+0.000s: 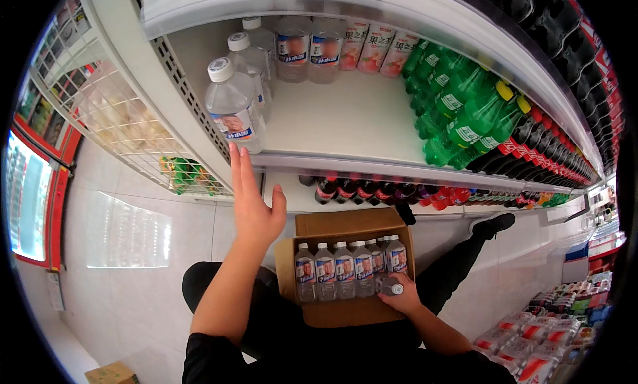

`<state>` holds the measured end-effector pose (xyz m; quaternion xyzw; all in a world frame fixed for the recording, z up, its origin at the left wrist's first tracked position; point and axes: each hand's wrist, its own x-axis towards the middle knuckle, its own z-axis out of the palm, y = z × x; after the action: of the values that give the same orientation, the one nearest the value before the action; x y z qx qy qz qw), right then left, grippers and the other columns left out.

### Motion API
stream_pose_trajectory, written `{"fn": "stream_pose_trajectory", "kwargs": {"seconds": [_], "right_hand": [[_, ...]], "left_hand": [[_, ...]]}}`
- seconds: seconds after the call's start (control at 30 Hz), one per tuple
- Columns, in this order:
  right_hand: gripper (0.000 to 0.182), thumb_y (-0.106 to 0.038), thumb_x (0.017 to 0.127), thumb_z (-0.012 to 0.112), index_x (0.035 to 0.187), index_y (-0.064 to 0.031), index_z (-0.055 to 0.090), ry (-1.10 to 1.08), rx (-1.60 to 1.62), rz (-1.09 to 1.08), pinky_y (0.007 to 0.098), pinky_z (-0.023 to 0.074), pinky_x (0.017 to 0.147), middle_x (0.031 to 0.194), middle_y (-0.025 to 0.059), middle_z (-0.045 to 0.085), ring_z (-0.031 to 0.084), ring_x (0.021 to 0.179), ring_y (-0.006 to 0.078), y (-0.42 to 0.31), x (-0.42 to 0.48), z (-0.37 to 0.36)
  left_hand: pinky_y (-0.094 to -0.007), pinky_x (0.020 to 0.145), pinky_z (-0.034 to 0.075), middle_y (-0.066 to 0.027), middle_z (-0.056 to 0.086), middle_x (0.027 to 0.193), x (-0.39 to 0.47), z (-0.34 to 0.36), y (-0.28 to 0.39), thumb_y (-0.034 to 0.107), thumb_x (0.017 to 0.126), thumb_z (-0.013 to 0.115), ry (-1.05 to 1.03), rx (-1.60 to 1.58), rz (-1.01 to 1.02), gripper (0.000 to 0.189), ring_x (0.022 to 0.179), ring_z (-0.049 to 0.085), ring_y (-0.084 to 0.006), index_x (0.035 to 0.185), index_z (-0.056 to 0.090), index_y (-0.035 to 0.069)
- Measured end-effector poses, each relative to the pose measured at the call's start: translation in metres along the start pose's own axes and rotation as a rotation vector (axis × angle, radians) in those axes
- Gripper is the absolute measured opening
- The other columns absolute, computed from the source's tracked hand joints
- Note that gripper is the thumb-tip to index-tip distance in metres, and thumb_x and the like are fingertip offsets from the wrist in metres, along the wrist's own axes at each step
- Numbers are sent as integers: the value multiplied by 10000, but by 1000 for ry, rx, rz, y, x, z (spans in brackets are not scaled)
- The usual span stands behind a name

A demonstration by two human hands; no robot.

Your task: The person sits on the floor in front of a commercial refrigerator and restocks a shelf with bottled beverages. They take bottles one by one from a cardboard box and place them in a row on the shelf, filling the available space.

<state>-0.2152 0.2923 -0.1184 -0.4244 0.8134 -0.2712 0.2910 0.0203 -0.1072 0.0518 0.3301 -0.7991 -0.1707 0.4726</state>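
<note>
My left hand (255,204) is raised with its fingers extended and thumb apart, holding nothing. Its fingertips overlap the lower part of the front clear plastic bottle (234,105) on the shelf; whether they touch it I cannot tell. More white-capped bottles (244,55) stand in line behind that one. Down in the open cardboard box (344,223), my right hand (404,297) grips a clear bottle (386,285) whose white cap tilts towards me. Several matching bottles (335,274) with blue, white and orange labels stand upright beside it in the box.
Pink drink cartons (376,47) and green soda bottles (463,115) share the shelf (344,120). Dark cola bottles (366,190) stand on the lower level. A wire rack (119,120) is at left. Wrapped drink packs (528,339) are stacked at right. My legs flank the box.
</note>
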Motion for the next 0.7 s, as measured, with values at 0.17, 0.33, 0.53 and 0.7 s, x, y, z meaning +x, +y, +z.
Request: {"fn": "stream_pose_trajectory", "kwargs": {"seconds": [0.17, 0.33, 0.53, 0.7], "right_hand": [[633, -262, 657, 977, 1192, -57, 709, 55, -81, -56, 451, 607, 921, 1098, 158, 759, 759, 1038, 327, -27, 29, -21], [500, -119, 724, 952, 1157, -42, 715, 73, 251, -49, 317, 580, 874, 1076, 34, 736, 678, 990, 112, -118, 62, -91], [726, -262, 738, 938, 1334, -7, 610, 392, 432, -677, 432, 546, 1054, 1313, 170, 697, 676, 1220, 256, -250, 114, -161], [579, -182, 752, 923, 1260, -27, 692, 773, 219, -644, 365, 559, 947, 1203, 106, 739, 696, 1077, 184, -325, 191, -180]], "left_hand": [[-528, 1289, 240, -346, 181, 1729, 1, -2, -4, -31, 870, 628, 14, -5, 26, 888, 1601, 224, -514, 1656, 218, -58], [-526, 1283, 255, -347, 164, 1732, 3, -2, -5, -36, 860, 635, 19, -55, 1, 904, 1592, 234, -528, 1659, 213, -59], [-519, 1282, 257, -362, 153, 1727, 3, 0, -7, -36, 858, 644, 36, 1, 31, 913, 1589, 231, -535, 1658, 205, -73], [-518, 1281, 260, -376, 148, 1721, 5, 2, -7, -32, 864, 649, 32, -9, 36, 908, 1589, 226, -538, 1655, 205, -82]]}}
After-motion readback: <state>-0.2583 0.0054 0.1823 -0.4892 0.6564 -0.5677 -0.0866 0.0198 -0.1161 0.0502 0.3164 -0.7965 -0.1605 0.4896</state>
